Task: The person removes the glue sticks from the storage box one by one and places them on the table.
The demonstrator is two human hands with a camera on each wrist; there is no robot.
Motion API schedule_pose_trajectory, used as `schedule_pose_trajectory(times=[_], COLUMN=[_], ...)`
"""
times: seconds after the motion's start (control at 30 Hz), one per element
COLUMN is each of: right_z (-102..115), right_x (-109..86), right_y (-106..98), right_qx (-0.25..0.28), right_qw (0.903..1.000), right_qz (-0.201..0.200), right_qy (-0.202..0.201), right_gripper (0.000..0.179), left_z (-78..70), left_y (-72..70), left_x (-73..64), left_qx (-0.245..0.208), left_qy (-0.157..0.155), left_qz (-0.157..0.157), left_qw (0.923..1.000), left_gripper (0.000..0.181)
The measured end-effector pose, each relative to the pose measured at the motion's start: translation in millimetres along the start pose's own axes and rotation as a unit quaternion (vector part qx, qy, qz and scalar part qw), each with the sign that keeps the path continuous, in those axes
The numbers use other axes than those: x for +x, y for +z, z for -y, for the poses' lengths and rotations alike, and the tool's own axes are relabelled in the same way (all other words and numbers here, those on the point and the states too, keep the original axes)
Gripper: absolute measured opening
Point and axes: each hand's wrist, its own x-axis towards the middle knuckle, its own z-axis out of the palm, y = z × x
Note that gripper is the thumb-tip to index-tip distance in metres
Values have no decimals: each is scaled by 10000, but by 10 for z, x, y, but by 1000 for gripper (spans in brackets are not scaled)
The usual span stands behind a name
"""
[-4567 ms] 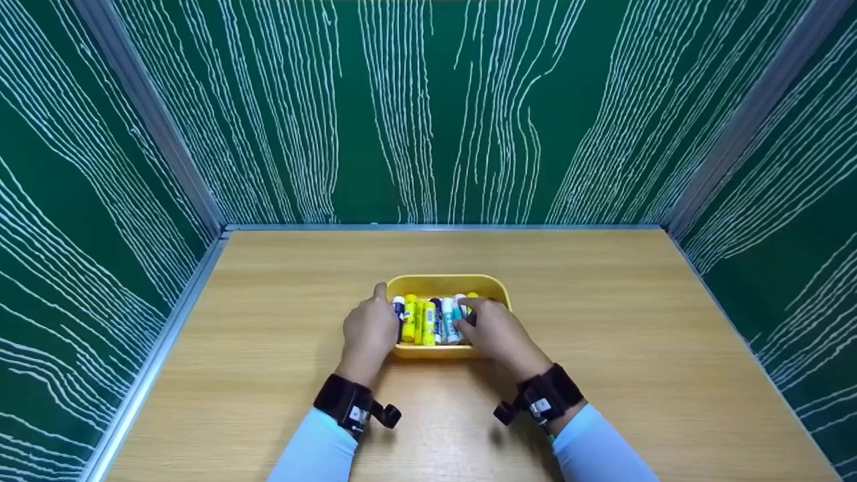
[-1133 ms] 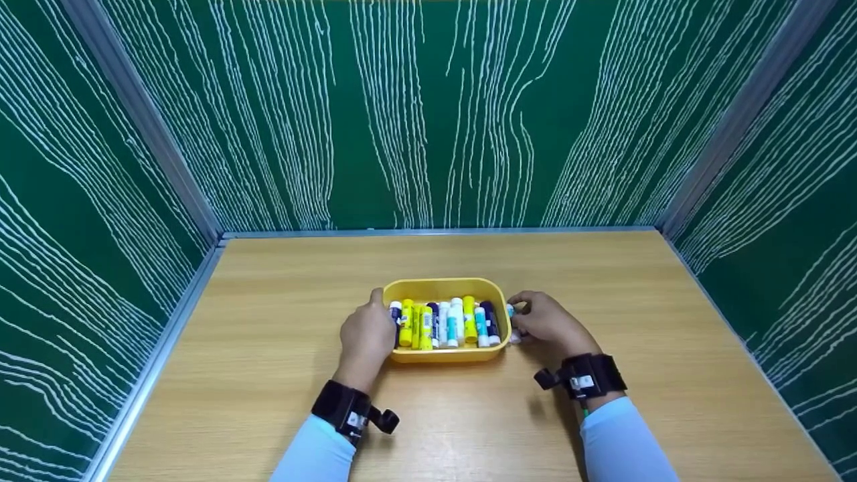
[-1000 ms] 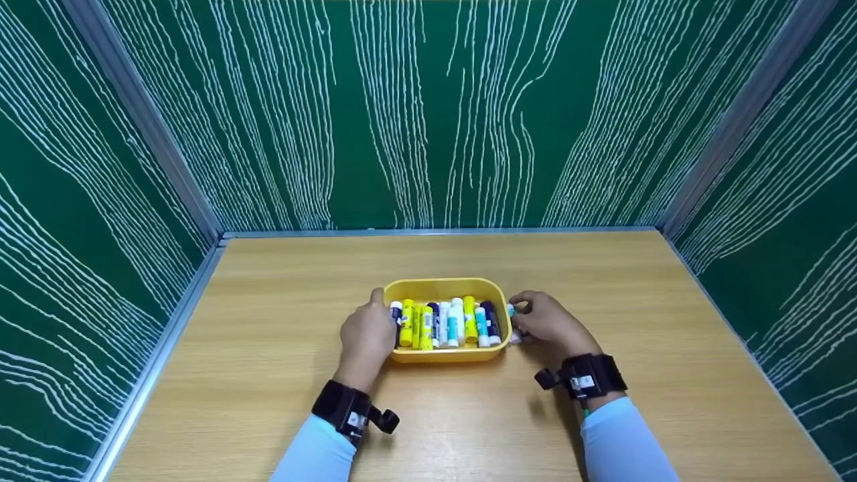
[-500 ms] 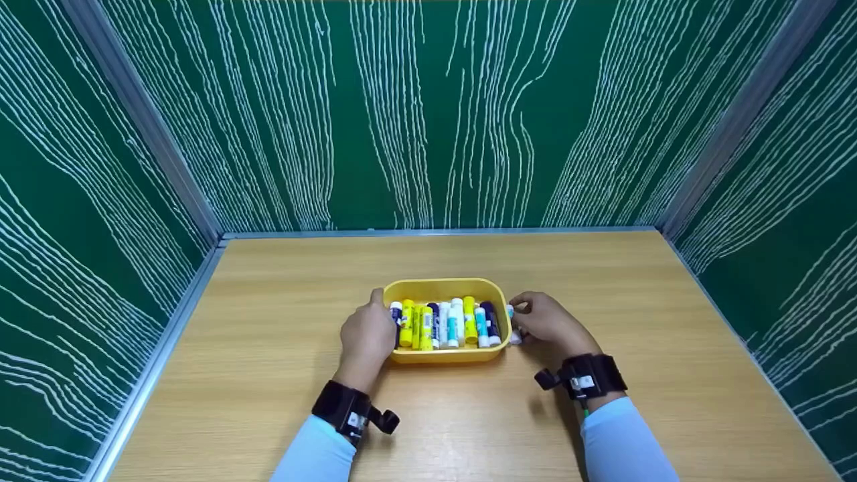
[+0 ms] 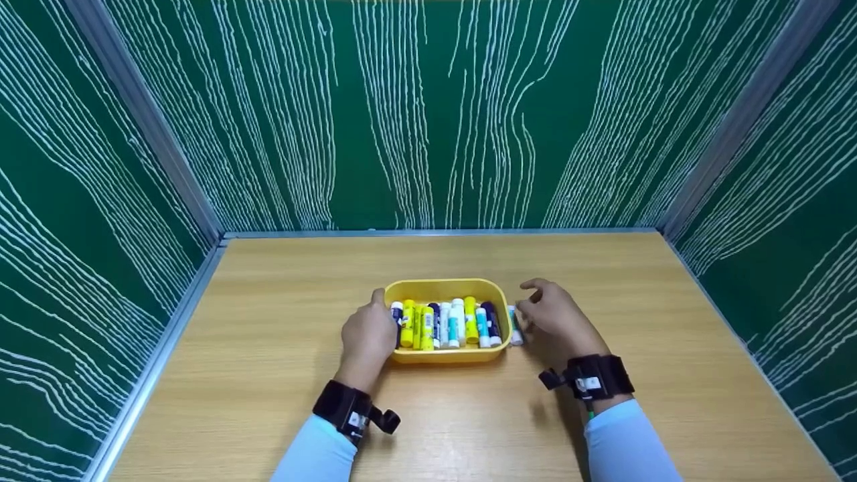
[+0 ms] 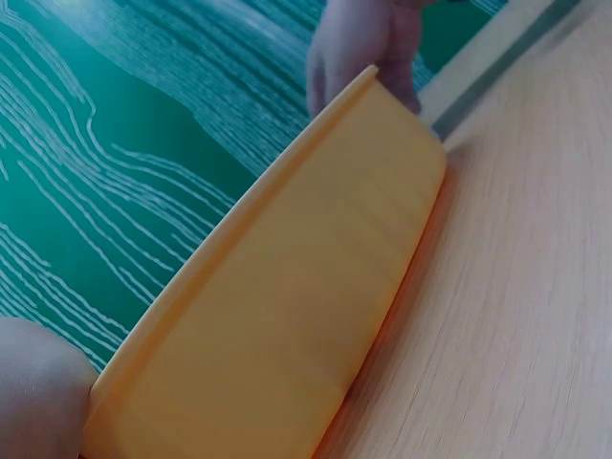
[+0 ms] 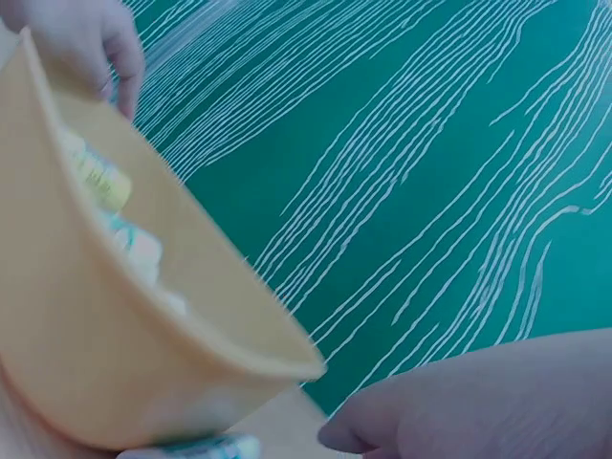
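Observation:
A yellow plastic bin stands on the table with several glue sticks lying side by side in it, yellow, white-and-teal and dark blue. At its left end, my left hand grips the rim. One white-and-teal glue stick lies on the table against the outside of the bin's right end. Just right of that stick hovers my right hand, fingers loosely bent and holding nothing. The right wrist view shows the loose glue stick below the bin wall, apart from the fingertips.
The wooden table is bounded by green panels with white wavy lines at the back and both sides. Metal edging runs along the table's back. Black straps with small cameras sit on both wrists.
Earlier my right hand was inside the bin at the sticks, then beside its right end holding a glue stick. Now it has let go and drawn slightly right. My left hand stays on the bin.

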Motion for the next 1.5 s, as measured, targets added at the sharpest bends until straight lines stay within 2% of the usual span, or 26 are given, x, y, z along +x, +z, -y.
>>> schedule_pose_trajectory(times=[0.17,0.37,0.5,0.63,0.9,1.1,1.2,1.33,1.5], right_z=[157,355,522,611,604,593,574,540,549], right_x=[-74,-178,-262,-252,-126,-103,-109,-124,-133], right_y=[-44,48,165,320,660,782,823,870,906], right_qx=[-214,-753,-905,-1117,-1397,-1529,-2034,-2818,-3278], right_qw=[9989,9921,9914,9907,9880,9863,9750,9476,9268], right_qz=[-257,-543,-487,-383,-230,-243,-389,-796,-1030], right_qy=[-332,-839,-807,-673,-615,-567,-802,-1280,-1518], right_gripper=[56,49,49,49,49,43,30,13,11], left_z=[0,-13,-20,-39,-22,5,10,4,-13], left_y=[-18,-28,-26,-22,-21,-19,-14,-8,-6], left_x=[9,-6,-14,-17,-25,-27,-29,-29,-30], left_qx=[104,122,112,89,155,163,183,172,152], left_qy=[49,89,33,19,8,82,80,104,64], left_qz=[-78,-133,-56,18,-20,-106,-178,-200,-136], left_qw=[9999,9998,9999,10000,9999,9998,9996,9996,9998], left_gripper=[49,48,49,51,51,51,49,47,49])
